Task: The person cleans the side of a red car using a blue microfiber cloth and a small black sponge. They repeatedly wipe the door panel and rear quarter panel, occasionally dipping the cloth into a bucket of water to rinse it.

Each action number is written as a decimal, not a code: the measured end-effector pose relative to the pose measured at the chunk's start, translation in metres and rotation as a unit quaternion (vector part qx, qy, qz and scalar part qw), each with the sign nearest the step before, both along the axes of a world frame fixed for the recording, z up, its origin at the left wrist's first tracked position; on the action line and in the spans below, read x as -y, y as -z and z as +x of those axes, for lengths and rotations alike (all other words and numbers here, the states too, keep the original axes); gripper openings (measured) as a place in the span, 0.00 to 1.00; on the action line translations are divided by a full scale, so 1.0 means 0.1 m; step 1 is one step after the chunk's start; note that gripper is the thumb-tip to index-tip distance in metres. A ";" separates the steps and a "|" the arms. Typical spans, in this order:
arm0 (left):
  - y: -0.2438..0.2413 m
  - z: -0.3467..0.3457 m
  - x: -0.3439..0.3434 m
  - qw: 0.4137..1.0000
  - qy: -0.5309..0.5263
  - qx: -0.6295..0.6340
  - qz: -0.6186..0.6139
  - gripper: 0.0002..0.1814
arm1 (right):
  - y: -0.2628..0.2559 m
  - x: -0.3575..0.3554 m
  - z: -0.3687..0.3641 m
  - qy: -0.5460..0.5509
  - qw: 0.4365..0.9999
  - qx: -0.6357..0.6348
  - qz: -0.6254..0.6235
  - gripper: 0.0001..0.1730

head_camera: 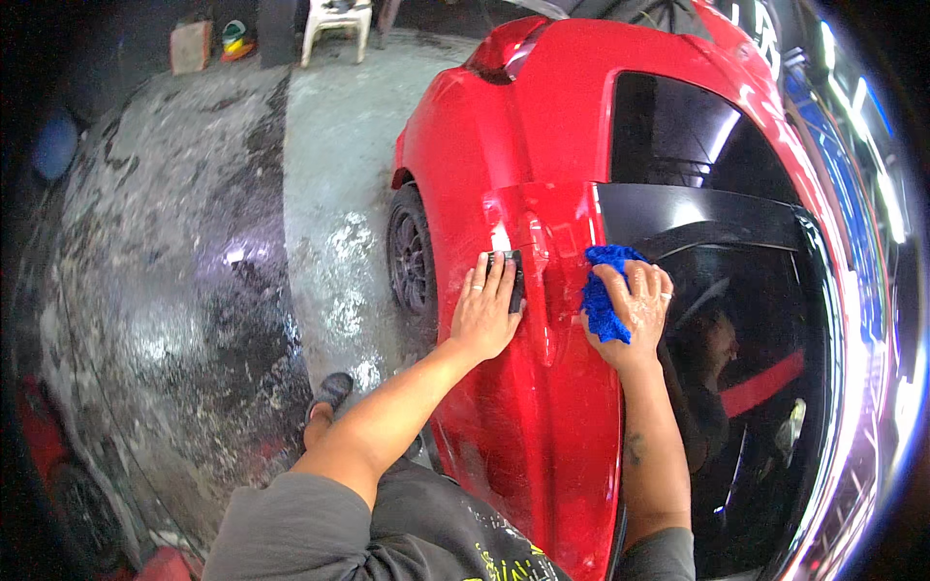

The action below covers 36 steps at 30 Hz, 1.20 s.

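My left hand (488, 312) lies with its fingers over a flat black pad (516, 279), pressing it against the door of a red car (501, 428). Just right of the pad is the red door handle (538, 290). A crumpled blue cloth (609, 294) is gripped in my right hand (639, 312), which rests on the door near the bottom edge of the dark side window (734, 378). Wet shine shows on the back of that hand. What the pad is made of, I cannot tell.
The car's wheel (410, 254) sits on a wet grey floor (341, 218). At the back are a white plastic chair (336, 25) and a box (191, 47). A blue round object (55, 145) is at far left. My sandalled foot (330, 396) stands beside the car.
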<state>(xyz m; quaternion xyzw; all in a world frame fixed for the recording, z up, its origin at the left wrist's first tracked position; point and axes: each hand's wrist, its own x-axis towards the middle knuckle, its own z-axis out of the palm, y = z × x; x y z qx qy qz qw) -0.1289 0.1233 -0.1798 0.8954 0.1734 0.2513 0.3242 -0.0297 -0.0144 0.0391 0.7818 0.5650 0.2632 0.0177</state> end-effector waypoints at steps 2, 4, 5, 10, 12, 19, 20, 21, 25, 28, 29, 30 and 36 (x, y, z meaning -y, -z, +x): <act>0.06 -0.04 0.07 1.000 -0.012 -0.011 -0.003 0.42 | 0.11 -0.06 0.01 0.015 1.000 0.005 0.027 0.33; 0.02 -0.08 0.10 0.999 -0.041 -0.023 0.008 0.45 | 0.08 -0.20 0.07 -0.029 0.999 -0.012 0.004 0.33; -0.01 -0.11 0.13 0.998 -0.053 -0.030 0.014 0.46 | 0.08 -0.27 0.11 -0.049 0.999 -0.022 -0.008 0.34; -0.01 -0.14 0.33 0.999 -0.007 0.036 -0.010 0.52 | 0.09 -0.68 0.33 -0.075 0.997 -0.009 -0.027 0.29; 0.04 -0.12 0.28 0.999 -0.013 0.044 -0.017 0.51 | 0.20 -0.72 0.38 -0.075 0.997 -0.015 0.026 0.28; 0.19 0.28 -0.25 0.997 -0.033 0.065 -0.016 0.48 | 0.35 -0.81 0.46 -0.079 0.993 -0.028 0.084 0.28; 0.20 0.25 -0.24 0.998 -0.027 0.060 -0.021 0.48 | 0.36 -0.85 0.48 -0.084 0.992 -0.028 0.089 0.28; 0.20 0.23 -0.17 0.998 -0.016 0.056 -0.029 0.48 | 0.37 -0.82 0.49 -0.084 0.992 -0.027 0.092 0.28; 0.22 -0.02 0.08 0.998 0.025 0.011 -0.060 0.46 | 0.39 -0.82 0.50 -0.085 0.992 -0.022 0.088 0.28; 0.19 0.39 -0.40 0.998 -0.013 0.060 -0.027 0.44 | 0.38 -0.87 0.51 -0.084 0.993 -0.014 0.083 0.28; 0.21 0.52 -0.56 0.996 -0.013 0.083 -0.021 0.44 | 0.39 -0.87 0.51 -0.082 0.993 -0.014 0.082 0.27; 0.25 0.55 -0.60 0.996 -0.001 0.086 -0.013 0.45 | 0.39 -0.87 0.51 -0.079 0.993 -0.019 0.081 0.27; 0.47 0.08 -0.11 0.997 0.053 0.036 -0.043 0.46 | 0.39 -0.85 0.53 -0.077 0.993 -0.027 0.085 0.26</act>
